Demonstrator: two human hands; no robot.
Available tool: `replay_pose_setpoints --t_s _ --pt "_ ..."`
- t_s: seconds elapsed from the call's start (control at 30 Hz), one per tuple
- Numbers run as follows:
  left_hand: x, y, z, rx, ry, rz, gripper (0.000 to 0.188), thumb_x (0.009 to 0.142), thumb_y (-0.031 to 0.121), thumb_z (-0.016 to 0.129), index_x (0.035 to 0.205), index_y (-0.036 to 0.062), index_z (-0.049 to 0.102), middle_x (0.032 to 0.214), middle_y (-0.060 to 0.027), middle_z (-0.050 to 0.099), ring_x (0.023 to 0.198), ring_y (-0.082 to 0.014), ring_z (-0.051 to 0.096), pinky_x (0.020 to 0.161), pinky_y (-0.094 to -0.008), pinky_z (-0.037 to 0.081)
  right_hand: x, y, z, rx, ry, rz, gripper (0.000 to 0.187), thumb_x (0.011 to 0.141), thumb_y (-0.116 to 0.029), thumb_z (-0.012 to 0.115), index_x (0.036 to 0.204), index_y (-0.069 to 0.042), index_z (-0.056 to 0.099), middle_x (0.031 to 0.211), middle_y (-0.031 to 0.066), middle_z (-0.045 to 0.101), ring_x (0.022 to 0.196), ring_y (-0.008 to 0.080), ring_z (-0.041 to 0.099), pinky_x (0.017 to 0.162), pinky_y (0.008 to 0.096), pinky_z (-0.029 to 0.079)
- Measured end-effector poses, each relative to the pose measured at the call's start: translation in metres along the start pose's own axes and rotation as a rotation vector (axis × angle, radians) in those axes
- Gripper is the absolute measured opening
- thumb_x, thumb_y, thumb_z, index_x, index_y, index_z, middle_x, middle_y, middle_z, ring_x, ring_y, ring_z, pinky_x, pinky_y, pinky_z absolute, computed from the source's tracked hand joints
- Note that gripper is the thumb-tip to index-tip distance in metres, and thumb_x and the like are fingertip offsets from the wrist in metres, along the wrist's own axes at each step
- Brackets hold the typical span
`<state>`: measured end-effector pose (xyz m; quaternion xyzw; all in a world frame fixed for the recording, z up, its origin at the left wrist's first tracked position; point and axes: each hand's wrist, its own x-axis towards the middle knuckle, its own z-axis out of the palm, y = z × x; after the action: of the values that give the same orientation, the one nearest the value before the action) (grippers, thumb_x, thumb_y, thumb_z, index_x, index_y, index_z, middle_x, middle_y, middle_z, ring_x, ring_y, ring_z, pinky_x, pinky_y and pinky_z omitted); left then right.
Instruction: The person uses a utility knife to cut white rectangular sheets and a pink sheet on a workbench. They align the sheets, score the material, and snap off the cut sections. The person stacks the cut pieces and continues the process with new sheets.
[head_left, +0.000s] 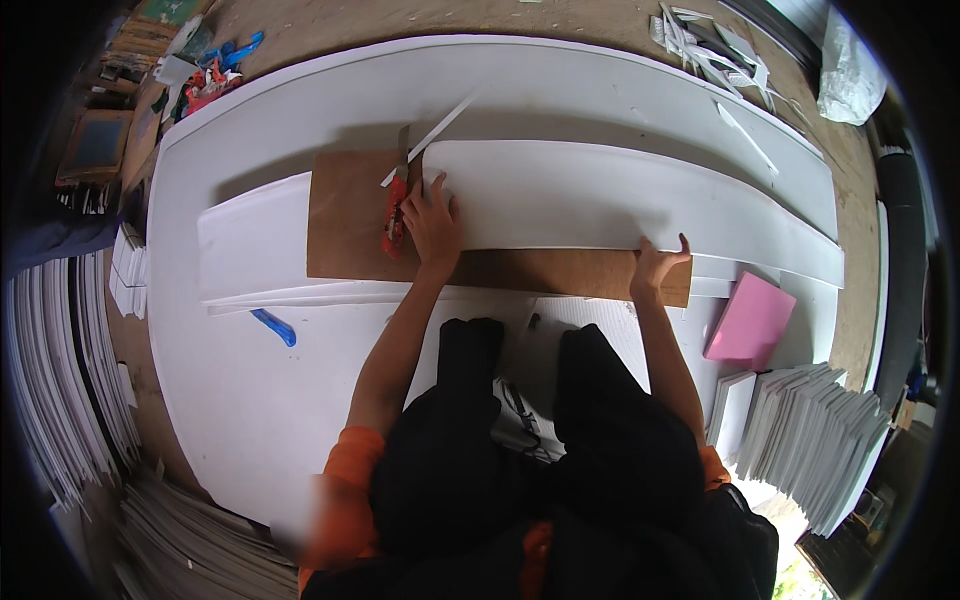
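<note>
A long white sheet (pixel 600 195) with a rounded left corner lies on a brown board (pixel 345 215). My left hand (pixel 433 225) rests at the sheet's left end, its fingers spread over the sheet's edge and the board. Just left of those fingers is a red-handled knife (pixel 394 220), lying on the board with its blade pointing away from me. My right hand (pixel 657 268) is at the near edge of the sheet, over the board's right end, thumb and a finger apart; its other fingers are partly hidden. Another white sheet (pixel 250 235) extends from under the board to the left.
A large white panel (pixel 230 400) lies under everything. On it are a blue tool (pixel 275 327), a pink block (pixel 750 320) and thin white offcuts (pixel 745 135). Stacked white sheets stand right (pixel 810 430) and left (pixel 60 370). Scraps (pixel 710 50) lie beyond the far edge.
</note>
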<state>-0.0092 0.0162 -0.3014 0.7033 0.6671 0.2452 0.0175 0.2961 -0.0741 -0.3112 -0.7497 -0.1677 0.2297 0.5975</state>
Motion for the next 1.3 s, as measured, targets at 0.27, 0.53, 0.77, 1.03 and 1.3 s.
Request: replay_pose_setpoints --t_s 0.27,0.53,0.77,1.03,1.3 --pt "-0.025 0.009 0.000 -0.002 0.031 -0.071 0.046 0.080 0.016 0.056 0.122 0.0146 0.039 0.117 -0.0156 0.037 0.100 -0.0319 0.038 0.085 -0.0420 0.033 0.042 -0.005 -0.006 -0.468 -0.051 -0.141 0.055 0.073 0.001 0.051 0.119 -0.019 0.029 0.107 0.0274 0.027 0.098 0.0341 0.034 0.080 0.0392 0.036" --pt "-0.023 -0.012 0.005 -0.011 -0.086 0.027 0.046 0.078 0.021 0.058 0.119 0.0123 0.040 0.114 -0.0154 0.038 0.101 -0.0343 0.039 0.084 -0.0442 0.035 0.048 0.002 -0.037 -0.418 -0.162 -0.076 0.041 0.076 0.002 0.050 0.110 -0.009 0.028 0.082 0.0114 0.049 0.060 0.0174 0.052 0.047 0.0278 0.045" --pt "0.040 -0.013 -0.034 0.156 -0.316 0.208 0.051 0.073 0.034 0.063 0.115 0.0132 0.043 0.118 -0.0123 0.038 0.111 -0.0337 0.030 0.089 -0.0495 0.032 0.057 -0.047 -0.149 -0.566 -0.450 -0.196 0.019 0.077 -0.006 0.055 0.096 -0.004 0.053 0.085 0.0109 0.055 0.060 0.0163 0.058 0.048 0.0280 0.049" --pt "0.086 0.144 -0.140 0.210 -0.441 0.691 0.038 0.078 0.033 0.058 0.109 0.0128 0.051 0.116 -0.0101 0.043 0.112 -0.0277 0.032 0.090 -0.0449 0.033 0.040 -0.085 -0.417 -0.344 0.052 0.197 0.018 0.083 -0.017 0.047 0.098 -0.008 0.051 0.080 0.0063 0.056 0.060 0.0156 0.056 0.055 0.0288 0.049" --pt "0.016 0.271 -0.119 0.270 -0.504 1.259 0.033 0.077 0.030 0.059 0.103 0.0116 0.053 0.109 -0.0066 0.048 0.110 -0.0248 0.037 0.087 -0.0424 0.036 0.032 -0.030 -0.421 -0.364 0.127 0.157 0.020 0.079 -0.014 0.049 0.097 -0.004 0.051 0.080 0.0085 0.055 0.065 0.0192 0.056 0.060 0.0314 0.050"
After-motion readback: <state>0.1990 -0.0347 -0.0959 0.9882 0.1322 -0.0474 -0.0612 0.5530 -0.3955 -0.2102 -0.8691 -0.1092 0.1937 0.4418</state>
